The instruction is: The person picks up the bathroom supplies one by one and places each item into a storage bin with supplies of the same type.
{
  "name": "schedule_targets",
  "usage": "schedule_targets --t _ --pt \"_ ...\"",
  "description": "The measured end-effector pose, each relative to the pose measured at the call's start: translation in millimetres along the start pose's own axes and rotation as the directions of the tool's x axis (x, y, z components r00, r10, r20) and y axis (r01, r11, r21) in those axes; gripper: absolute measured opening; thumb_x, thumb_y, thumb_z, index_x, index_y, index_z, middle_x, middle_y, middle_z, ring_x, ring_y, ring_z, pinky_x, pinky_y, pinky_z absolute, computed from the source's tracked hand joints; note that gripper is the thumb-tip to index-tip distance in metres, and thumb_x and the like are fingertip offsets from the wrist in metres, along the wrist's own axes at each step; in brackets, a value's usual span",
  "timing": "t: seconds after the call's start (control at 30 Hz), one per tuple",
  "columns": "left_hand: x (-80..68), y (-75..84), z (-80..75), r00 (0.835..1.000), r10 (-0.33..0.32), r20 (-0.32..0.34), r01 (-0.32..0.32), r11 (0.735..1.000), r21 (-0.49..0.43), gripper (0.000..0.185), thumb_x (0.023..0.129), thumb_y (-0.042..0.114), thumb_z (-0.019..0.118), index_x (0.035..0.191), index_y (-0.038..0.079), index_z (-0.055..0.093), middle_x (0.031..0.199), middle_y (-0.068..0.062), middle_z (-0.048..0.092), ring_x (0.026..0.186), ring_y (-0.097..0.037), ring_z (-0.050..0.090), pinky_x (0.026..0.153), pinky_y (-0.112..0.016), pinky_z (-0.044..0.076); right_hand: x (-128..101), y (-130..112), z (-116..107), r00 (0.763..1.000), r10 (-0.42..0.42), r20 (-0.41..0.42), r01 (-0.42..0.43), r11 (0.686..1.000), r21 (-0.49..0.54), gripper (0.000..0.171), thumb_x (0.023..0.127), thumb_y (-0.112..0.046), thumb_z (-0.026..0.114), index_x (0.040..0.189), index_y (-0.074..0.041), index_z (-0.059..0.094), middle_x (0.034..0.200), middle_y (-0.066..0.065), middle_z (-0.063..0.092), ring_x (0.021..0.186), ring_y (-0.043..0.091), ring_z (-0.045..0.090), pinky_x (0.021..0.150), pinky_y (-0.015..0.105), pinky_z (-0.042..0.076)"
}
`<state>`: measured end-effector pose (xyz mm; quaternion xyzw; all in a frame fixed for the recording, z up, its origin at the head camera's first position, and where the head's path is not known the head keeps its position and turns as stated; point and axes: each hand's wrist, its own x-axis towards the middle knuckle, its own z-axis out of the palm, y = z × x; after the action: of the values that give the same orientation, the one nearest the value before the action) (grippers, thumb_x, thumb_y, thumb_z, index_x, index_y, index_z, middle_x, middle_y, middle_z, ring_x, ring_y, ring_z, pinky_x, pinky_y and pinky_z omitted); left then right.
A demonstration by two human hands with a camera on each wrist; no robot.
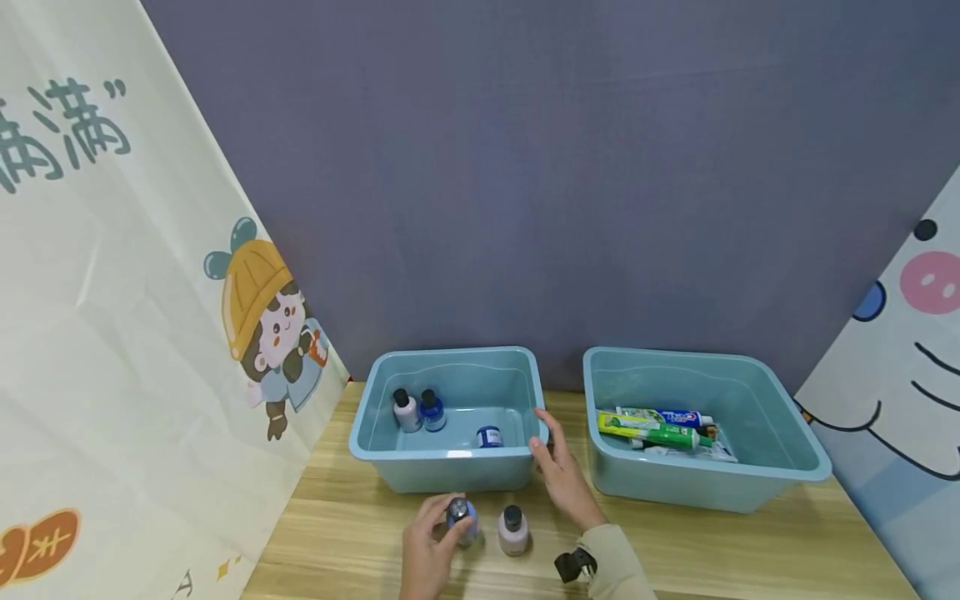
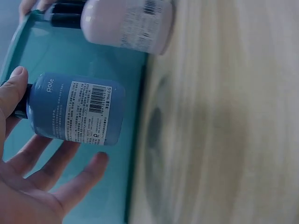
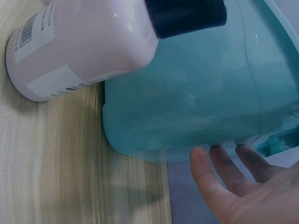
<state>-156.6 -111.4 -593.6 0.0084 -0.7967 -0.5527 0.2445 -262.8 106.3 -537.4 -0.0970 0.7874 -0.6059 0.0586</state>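
My left hand (image 1: 429, 546) pinches a blue bottle (image 2: 74, 109) by its dark cap, thumb on one side. A strip of space separates the bottle's base from the table in the left wrist view, so it is raised. A pale pink bottle with a black cap (image 1: 513, 533) stands on the table to its right, before the left light-blue bin (image 1: 457, 477). At that bin's right side is my right hand (image 1: 564, 479), its extended fingers touching the rim and outer wall. Inside the bin stand a pink bottle (image 1: 407, 413) and a dark-blue bottle (image 1: 432, 414); a blue-and-white item (image 1: 490, 437) is partly hidden.
A second light-blue bin (image 1: 697, 487) stands to the right with several toothpaste tubes (image 1: 660, 431) inside. Both bins sit on the wood-grain table (image 1: 330, 525) near a dark grey backdrop (image 1: 510, 183). Printed white sheets flank the table left and right.
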Motion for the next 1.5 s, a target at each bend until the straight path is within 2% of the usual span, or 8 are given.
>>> schedule_targets --t 0.13,0.33,0.47,0.7,0.93,1.1,1.23,1.5 --pt "2.7 6.9 -3.4 0.999 -0.041 0.027 0.043 0.997 -0.069 0.033 0.082 0.016 0.083 0.115 0.012 0.075 0.112 -0.003 0.074 0.102 -0.001 0.066 0.077 -0.028 0.061 2 7 1 1.0 -0.013 -0.011 0.013 1.0 -0.001 0.053 0.108 -0.05 0.042 0.157 -0.041 0.025 0.169 0.019 0.023 0.144 0.045 0.041 0.103 0.06 0.049" --pt "5.2 13.3 -7.5 0.99 -0.112 0.086 0.121 0.987 -0.107 0.034 0.087 0.02 0.08 0.119 0.011 0.074 0.115 -0.005 0.073 0.106 -0.003 0.066 0.075 -0.024 0.061 1 9 1 0.999 -0.032 -0.037 0.032 0.999 -0.016 0.049 0.109 -0.043 0.045 0.156 -0.041 0.029 0.163 0.02 0.035 0.131 0.037 0.051 0.094 0.044 0.051" --pt "6.2 15.1 -9.3 0.986 -0.137 0.1 0.148 0.982 -0.115 0.037 0.087 0.02 0.08 0.122 0.009 0.072 0.117 -0.005 0.072 0.108 -0.001 0.064 0.076 -0.023 0.06 1 9 1 0.999 -0.031 -0.029 0.031 0.999 -0.019 0.051 0.109 -0.046 0.043 0.157 -0.039 0.028 0.165 0.02 0.032 0.136 0.037 0.049 0.096 0.047 0.051" --pt "9.6 18.5 -10.8 0.989 -0.127 0.082 0.136 0.984 -0.119 0.035 0.088 0.019 0.079 0.122 0.012 0.073 0.117 -0.006 0.072 0.106 -0.002 0.062 0.087 -0.024 0.056 1 6 0 0.999 -0.035 -0.025 0.036 0.999 0.002 0.051 0.109 -0.047 0.044 0.157 -0.04 0.027 0.166 0.02 0.029 0.142 0.041 0.044 0.102 0.056 0.05" --pt "13.4 24.7 -13.5 0.985 -0.146 0.096 0.162 0.969 -0.189 0.038 0.088 0.015 0.079 0.124 0.008 0.072 0.121 -0.009 0.07 0.107 -0.001 0.063 0.08 -0.025 0.059 1 5 0 0.999 -0.029 -0.023 0.029 1.0 0.011 0.052 0.11 -0.036 0.045 0.158 -0.037 0.026 0.165 0.022 0.031 0.139 0.039 0.047 0.099 0.053 0.051" --pt "17.3 30.7 -15.6 0.985 -0.144 0.091 0.16 0.964 -0.211 0.039 0.088 0.012 0.078 0.126 0.005 0.07 0.12 -0.01 0.068 0.103 -0.004 0.065 0.08 -0.026 0.06 2 5 0 1.0 -0.027 -0.014 0.027 1.0 0.016 0.054 0.109 -0.044 0.044 0.159 -0.038 0.025 0.167 0.02 0.027 0.143 0.041 0.043 0.103 0.057 0.049" --pt "19.2 34.8 -17.4 0.985 -0.154 0.075 0.166 0.963 -0.213 0.036 0.089 0.011 0.078 0.124 0.008 0.071 0.118 -0.01 0.069 0.101 -0.005 0.066 0.079 -0.026 0.059 3 7 0 1.0 -0.027 -0.015 0.027 1.0 0.005 0.055 0.107 -0.051 0.043 0.158 -0.039 0.026 0.168 0.019 0.026 0.145 0.042 0.041 0.105 0.06 0.047" --pt "19.9 39.6 -20.7 0.986 -0.153 0.06 0.163 0.96 -0.226 0.035 0.089 0.01 0.078 0.123 0.009 0.071 0.12 -0.011 0.069 0.103 -0.005 0.066 0.082 -0.026 0.058 0 8 2 1.0 -0.013 -0.02 0.013 1.0 -0.007 0.057 0.107 -0.052 0.043 0.159 -0.038 0.025 0.168 0.02 0.025 0.144 0.044 0.042 0.104 0.062 0.048"
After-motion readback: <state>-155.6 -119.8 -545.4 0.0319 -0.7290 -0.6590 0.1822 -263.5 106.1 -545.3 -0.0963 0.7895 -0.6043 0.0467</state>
